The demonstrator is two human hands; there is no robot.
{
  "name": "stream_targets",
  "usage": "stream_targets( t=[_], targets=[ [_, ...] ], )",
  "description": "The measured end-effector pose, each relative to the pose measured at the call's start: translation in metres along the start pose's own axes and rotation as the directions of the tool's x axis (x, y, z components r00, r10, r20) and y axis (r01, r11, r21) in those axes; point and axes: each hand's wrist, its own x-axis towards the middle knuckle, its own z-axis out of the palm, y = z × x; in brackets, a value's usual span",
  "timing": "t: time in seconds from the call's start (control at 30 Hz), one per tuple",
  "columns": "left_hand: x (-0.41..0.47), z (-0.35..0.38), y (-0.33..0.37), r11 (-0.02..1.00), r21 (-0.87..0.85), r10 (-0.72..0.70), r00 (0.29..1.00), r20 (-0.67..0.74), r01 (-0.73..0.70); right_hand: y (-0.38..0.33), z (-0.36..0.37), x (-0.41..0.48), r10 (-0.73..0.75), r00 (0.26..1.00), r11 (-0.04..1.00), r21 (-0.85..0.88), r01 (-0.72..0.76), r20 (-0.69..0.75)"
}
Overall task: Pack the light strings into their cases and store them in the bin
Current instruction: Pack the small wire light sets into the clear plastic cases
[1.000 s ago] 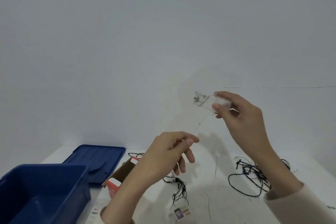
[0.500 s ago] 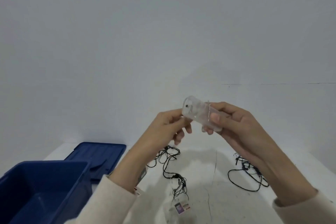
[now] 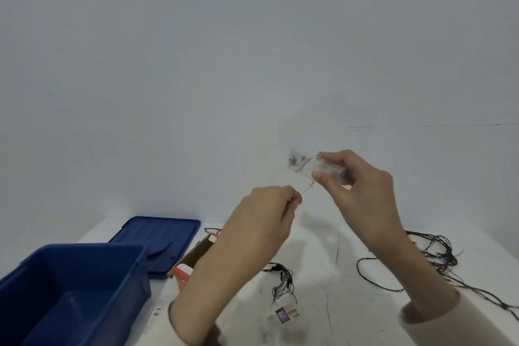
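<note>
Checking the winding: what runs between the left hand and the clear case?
In the head view, a thin wire stretches from the left hand up to the clear case, held by the right hand.

My right hand (image 3: 358,185) is raised in front of me, thumb and fingers pinched together, wrist bent, forearm rising from a pale sleeve. My left hand (image 3: 266,213) sits lower and just beside it, curled into a loose fist with thumb and forefinger pressed tip to tip.

blue bin (image 3: 84,284), black light strings (image 3: 438,258)
</note>
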Motion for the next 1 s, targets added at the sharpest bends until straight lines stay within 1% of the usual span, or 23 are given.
stream_targets(
  t=[0.03,0.07,0.1,0.13,0.17,0.23,0.3,0.33,0.4,0.47,0.57,0.6,0.63,0.73,0.8,0.83,0.87,0.9,0.93,1.0],
  targets=[
    [0.0,-0.006,0.001,0.967,0.244,0.09,0.995,-0.033,-0.08,0.001,0.0,0.0,-0.021,0.997,0.998,-0.052,0.025,0.074],
    [0.002,-0.011,0.001,0.915,0.374,0.184,0.981,-0.057,-0.15,0.001,-0.002,0.0,-0.018,0.985,0.996,-0.083,0.033,0.173],
    [0.004,-0.017,0.001,0.879,0.426,0.27,0.96,-0.07,-0.216,0.001,-0.004,0.001,0.005,0.96,0.996,-0.09,0.022,0.281],
    [0.006,-0.022,0.0,0.858,0.433,0.334,0.94,-0.064,-0.276,0.0,-0.007,0.002,0.033,0.921,0.998,-0.07,-0.007,0.388],
    [0.009,-0.026,-0.003,0.853,0.402,0.381,0.923,-0.048,-0.331,-0.001,-0.011,0.003,0.056,0.873,0.998,-0.021,-0.052,0.485],
    [0.013,-0.029,-0.009,0.887,0.247,0.41,0.912,-0.029,-0.391,-0.002,-0.02,0.005,0.061,0.772,0.98,0.11,-0.168,0.632],
    [0.016,-0.028,-0.015,0.933,-0.04,0.356,0.933,-0.058,-0.358,0.0,-0.027,0.006,0.035,0.708,0.94,0.217,-0.262,0.705],
    [0.016,-0.028,-0.017,0.927,-0.21,0.302,0.951,-0.067,-0.309,0.002,-0.03,0.005,0.013,0.702,0.918,0.269,-0.291,0.712],
    [0.015,-0.025,-0.02,0.847,-0.492,0.209,0.977,-0.034,-0.199,0.005,-0.029,0.002,-0.031,0.714,0.862,0.38,-0.336,0.7],
    [0.016,-0.017,-0.024,0.729,-0.678,0.144,0.989,0.019,-0.093,0.004,-0.026,0.0,-0.055,0.749,0.785,0.492,-0.377,0.661],
    [0.016,0.004,-0.029,0.551,-0.833,0.064,0.995,0.083,0.034,0.003,-0.021,0.004,-0.015,0.842,0.663,0.636,-0.396,0.54],
    [0.015,0.011,-0.029,0.496,-0.865,0.041,0.993,0.111,0.076,0.003,-0.02,0.005,0.007,0.87,0.65,0.659,-0.379,0.493],
    [0.013,0.018,-0.029,0.458,-0.882,0.02,0.99,0.139,0.115,0.003,-0.018,0.006,0.027,0.892,0.663,0.66,-0.353,0.45],
    [0.006,0.035,-0.024,0.401,-0.896,-0.015,0.979,0.204,0.193,0.006,-0.011,0.005,0.095,0.939,0.753,0.593,-0.285,0.331],
    [0.003,0.041,-0.02,0.387,-0.893,-0.026,0.971,0.24,0.231,0.01,-0.006,0.004,0.139,0.968,0.816,0.53,-0.232,0.209],
    [0.002,0.043,-0.019,0.383,-0.889,-0.031,0.965,0.259,0.251,0.013,-0.004,0.004,0.143,0.981,0.864,0.468,-0.188,0.131],
    [0.002,0.043,-0.018,0.371,-0.888,-0.036,0.96,0.278,0.271,0.016,-0.001,0.004,0.119,0.991,0.916,0.379,-0.132,0.059],
    [0.002,0.044,-0.017,0.346,-0.891,-0.039,0.954,0.298,0.292,0.019,0.001,0.003,0.063,0.998,0.961,0.268,-0.064,0.014],
    [0.002,0.044,-0.017,0.31,-0.895,-0.041,0.945,0.324,0.32,0.023,0.004,0.0,-0.015,1.0,0.989,0.15,0.015,0.002],
    [-0.001,0.044,-0.016,0.245,-0.878,-0.049,0.91,0.411,0.41,0.03,0.01,-0.004,-0.199,0.98,0.978,-0.052,0.199,0.018]
  ],
)
